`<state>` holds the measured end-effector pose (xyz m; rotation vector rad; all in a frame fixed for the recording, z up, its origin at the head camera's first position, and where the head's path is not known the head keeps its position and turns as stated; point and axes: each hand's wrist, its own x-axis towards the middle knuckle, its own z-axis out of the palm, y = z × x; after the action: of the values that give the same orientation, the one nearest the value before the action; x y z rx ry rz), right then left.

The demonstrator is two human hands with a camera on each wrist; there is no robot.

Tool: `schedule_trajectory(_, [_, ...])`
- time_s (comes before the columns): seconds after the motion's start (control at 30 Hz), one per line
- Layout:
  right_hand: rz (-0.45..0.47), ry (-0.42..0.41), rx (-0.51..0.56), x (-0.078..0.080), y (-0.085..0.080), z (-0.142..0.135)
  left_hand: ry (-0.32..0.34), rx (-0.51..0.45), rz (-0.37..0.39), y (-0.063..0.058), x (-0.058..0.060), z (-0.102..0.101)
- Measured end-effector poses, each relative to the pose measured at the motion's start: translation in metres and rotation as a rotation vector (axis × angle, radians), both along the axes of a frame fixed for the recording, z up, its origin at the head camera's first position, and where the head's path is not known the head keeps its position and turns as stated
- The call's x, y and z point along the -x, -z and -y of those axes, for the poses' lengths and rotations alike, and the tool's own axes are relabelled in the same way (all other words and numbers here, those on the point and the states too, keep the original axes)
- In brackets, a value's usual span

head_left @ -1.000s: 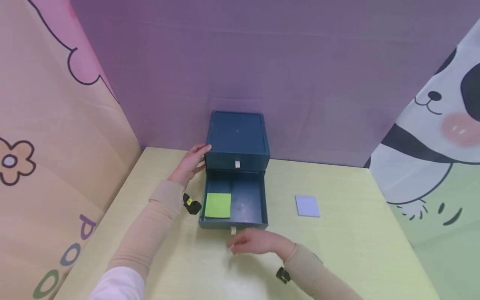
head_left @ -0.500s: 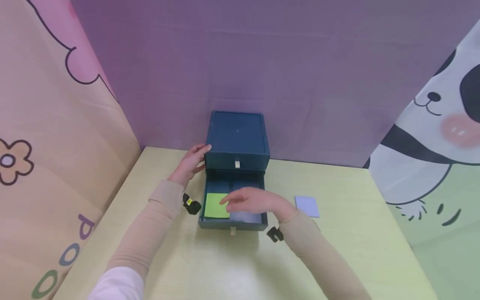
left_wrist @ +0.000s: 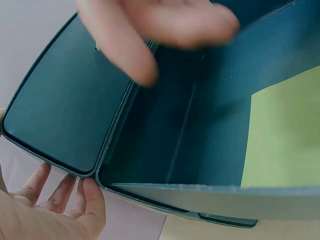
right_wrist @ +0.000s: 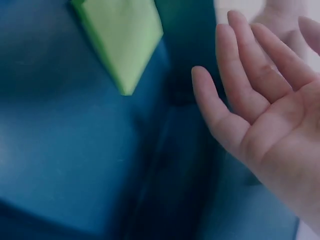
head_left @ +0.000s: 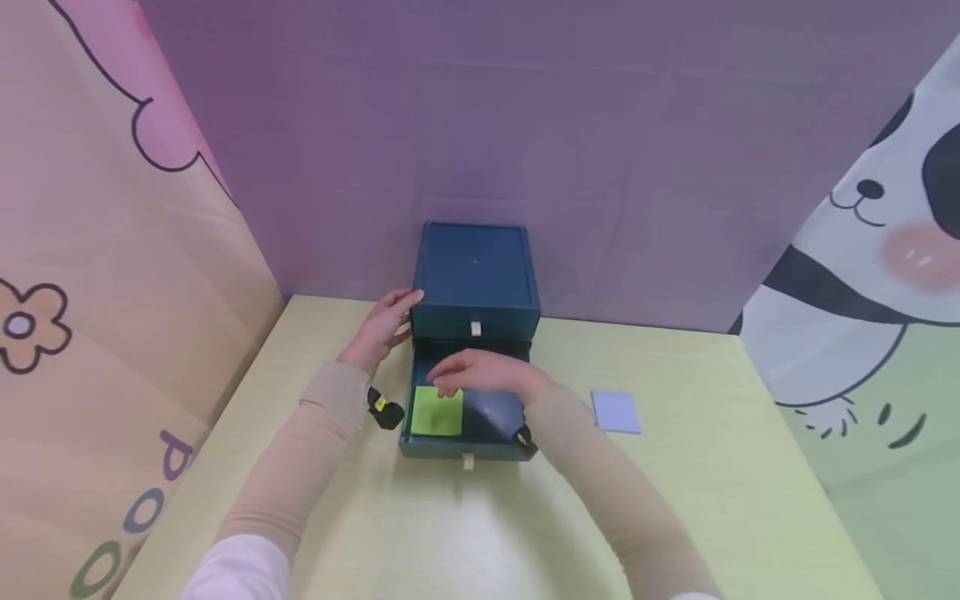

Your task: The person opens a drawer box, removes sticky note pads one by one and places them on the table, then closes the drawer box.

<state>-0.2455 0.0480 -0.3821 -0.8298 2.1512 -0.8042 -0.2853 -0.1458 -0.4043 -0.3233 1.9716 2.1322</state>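
A dark blue two-drawer box (head_left: 474, 265) stands at the back of the table, its lower drawer (head_left: 487, 427) pulled out. On the drawer's left floor lies a green sticky-note pad (head_left: 438, 415). My left hand (head_left: 384, 327) rests against the box's left side, fingertips touching the side wall and thumb near the top front corner. Over the drawer hovers my right hand (head_left: 480, 372), holding nothing, its fingers loosely bent above the green pad's far edge. In the right wrist view the right hand (right_wrist: 265, 100) is apart from the green pad (right_wrist: 122, 40).
A lavender sticky-note pad (head_left: 616, 412) lies on the pale table (head_left: 720, 467), right of the drawer. The upper drawer, with a small white pull tab (head_left: 476, 329), is in. A purple backdrop (head_left: 480, 125) rises behind, with printed curtains at both sides.
My right hand has moved from in front of the drawer's pull tab up and over the drawer, then further back. The left hand, box and both pads have stayed put.
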Motion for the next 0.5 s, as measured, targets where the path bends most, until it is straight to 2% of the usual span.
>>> schedule_trajectory(0.23, [0.027, 0.034, -0.063, 0.010, 0.014, 0.013, -0.001, -0.008, 0.000, -0.002, -0.002, 0.000])
schedule_trajectory(0.5, [-0.059, 0.016, -0.142, 0.016, 0.021, 0.024, 0.003, -0.014, -0.004, -0.002, -0.003, 0.000])
